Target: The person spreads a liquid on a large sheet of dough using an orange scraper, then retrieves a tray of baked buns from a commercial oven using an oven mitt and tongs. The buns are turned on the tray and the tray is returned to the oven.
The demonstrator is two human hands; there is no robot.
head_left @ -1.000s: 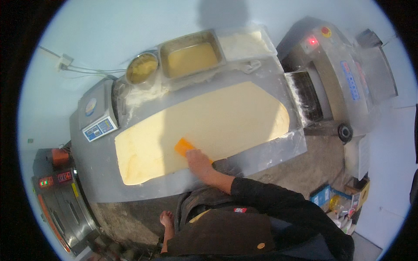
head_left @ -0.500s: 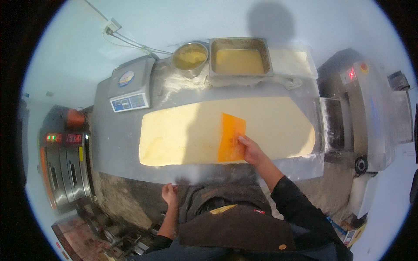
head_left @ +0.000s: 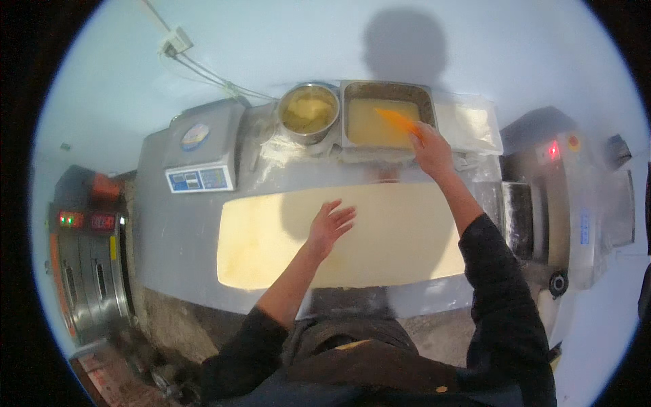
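Observation:
My right hand [head_left: 432,150] grips an orange dough scraper [head_left: 395,121] by one end, its flat blade tilted over a rectangular steel pan [head_left: 434,122]. Inside that pan lies a pale yellowish layer [head_left: 363,125]; whether the scraper touches it I cannot tell. A long, flat sheet of pale dough [head_left: 380,237] covers the middle of the steel table. Above its centre is my left hand [head_left: 331,227], holding nothing, fingers spread. My right forearm crosses over the sheet's right part and hides some of it.
Left of the pan stands a round steel bowl [head_left: 308,114] with a yellow mixture. A digital scale [head_left: 200,152] sits at the table's [head_left: 166,237] back left. A white tray [head_left: 468,125] is right of the pan. A machine [head_left: 569,183] flanks the right side, an oven [head_left: 91,264] the left.
My right hand has carried the orange scraper from the dough sheet up and away to the pan. My left hand has risen from beside my body to above the dough, its fingers spreading.

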